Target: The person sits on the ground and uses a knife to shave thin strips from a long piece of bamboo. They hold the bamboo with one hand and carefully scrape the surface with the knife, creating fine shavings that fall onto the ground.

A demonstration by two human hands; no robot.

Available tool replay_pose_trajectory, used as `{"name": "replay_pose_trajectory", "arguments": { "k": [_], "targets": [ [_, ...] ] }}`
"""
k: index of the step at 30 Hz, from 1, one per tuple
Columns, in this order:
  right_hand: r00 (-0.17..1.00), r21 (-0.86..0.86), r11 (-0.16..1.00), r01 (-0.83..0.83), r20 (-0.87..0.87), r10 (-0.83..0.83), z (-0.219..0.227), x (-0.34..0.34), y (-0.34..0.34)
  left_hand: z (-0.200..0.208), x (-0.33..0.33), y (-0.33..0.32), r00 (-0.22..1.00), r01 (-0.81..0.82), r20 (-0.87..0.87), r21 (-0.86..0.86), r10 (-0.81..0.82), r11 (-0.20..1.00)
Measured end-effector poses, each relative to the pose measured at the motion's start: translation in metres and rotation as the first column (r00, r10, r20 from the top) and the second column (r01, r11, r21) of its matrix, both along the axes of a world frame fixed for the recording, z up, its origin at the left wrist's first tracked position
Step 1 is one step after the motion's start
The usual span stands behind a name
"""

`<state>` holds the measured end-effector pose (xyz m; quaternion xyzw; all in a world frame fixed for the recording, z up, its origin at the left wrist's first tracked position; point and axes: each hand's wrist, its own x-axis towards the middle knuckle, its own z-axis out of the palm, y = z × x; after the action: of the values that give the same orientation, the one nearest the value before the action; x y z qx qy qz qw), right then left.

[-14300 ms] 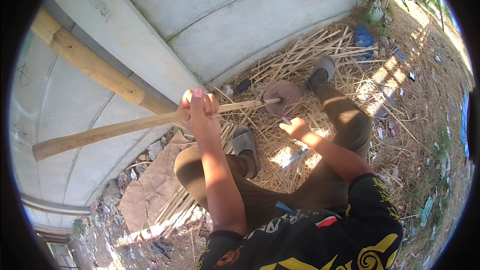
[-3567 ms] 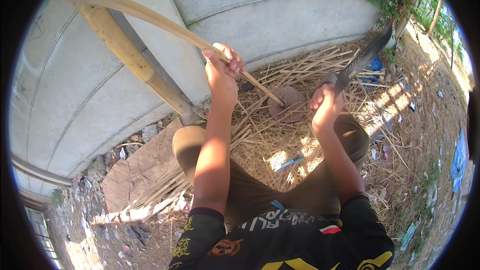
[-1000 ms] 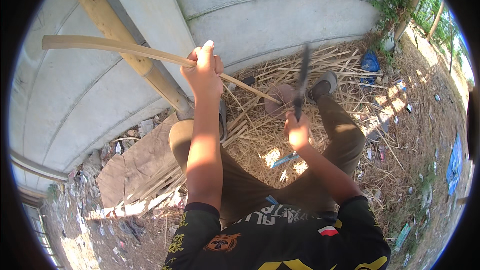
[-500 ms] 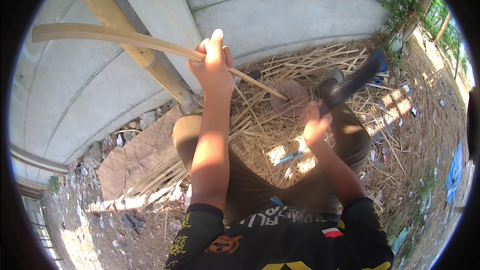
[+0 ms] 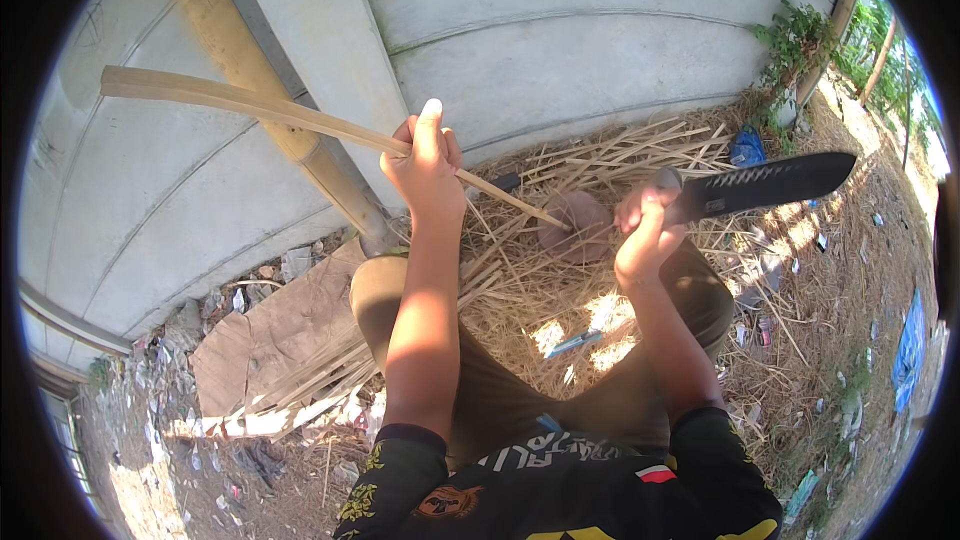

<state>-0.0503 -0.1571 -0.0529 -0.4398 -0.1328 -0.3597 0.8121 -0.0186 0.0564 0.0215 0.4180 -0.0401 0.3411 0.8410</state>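
Observation:
My left hand (image 5: 428, 168) is closed round a long pale bamboo strip (image 5: 250, 108). The strip slants from the upper left down to the right, and its lower end meets a round brownish block (image 5: 577, 228) on the ground. In my right hand (image 5: 648, 235) is the handle of a machete (image 5: 775, 183), whose wide dark blade has a toothed back edge and points right, held apart from the strip. The fingers of the right hand are wrapped round the handle and slightly blurred.
Split bamboo strips (image 5: 640, 155) lie in a heap by the pale wall (image 5: 580, 50). A thick bamboo pole (image 5: 240, 60) leans at the left. A flat brown sheet (image 5: 265, 350) and more strips lie left of my knee. A light blue object (image 5: 574, 342) rests on shavings between my legs.
The machete has swung from pointing up and right to nearly level, pointing right. My right hand has risen slightly. My left hand and the strip sit a little lower in view.

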Motion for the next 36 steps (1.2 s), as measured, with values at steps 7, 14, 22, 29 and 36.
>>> {"name": "replay_pose_trajectory", "arguments": {
  "k": [7, 14, 22, 29, 36],
  "targets": [
    [0.438, -0.375, 0.653, -0.658, -0.896, -0.074, -0.088, -0.003, -0.031, 0.001, -0.01, -0.013, 0.999, 0.039, -0.012, 0.007, -0.038, 0.999],
    [0.92, -0.119, 0.943, -0.311, -0.285, 0.268, 0.038, -0.003, -0.009, 0.0, -0.009, -0.008, 0.998, 0.044, 0.049, 0.011, -0.045, 0.999],
    [0.109, 0.06, 0.697, -0.714, -0.975, 0.195, -0.129, -0.023, -0.028, -0.002, -0.006, 0.003, 0.999, 0.047, -0.015, -0.054, -0.048, 0.997],
    [0.876, -0.046, 0.964, -0.263, -0.431, 0.218, 0.036, -0.001, -0.049, 0.0, -0.003, 0.0, 0.999, -0.031, 0.008, -0.03, 0.032, 0.999],
    [0.0, 0.293, 0.72, -0.628, -0.926, 0.377, -0.148, -0.059, -0.019, 0.005, 0.003, -0.025, 1.0, 0.017, 0.006, -0.024, -0.017, 1.0]
  ]
}}
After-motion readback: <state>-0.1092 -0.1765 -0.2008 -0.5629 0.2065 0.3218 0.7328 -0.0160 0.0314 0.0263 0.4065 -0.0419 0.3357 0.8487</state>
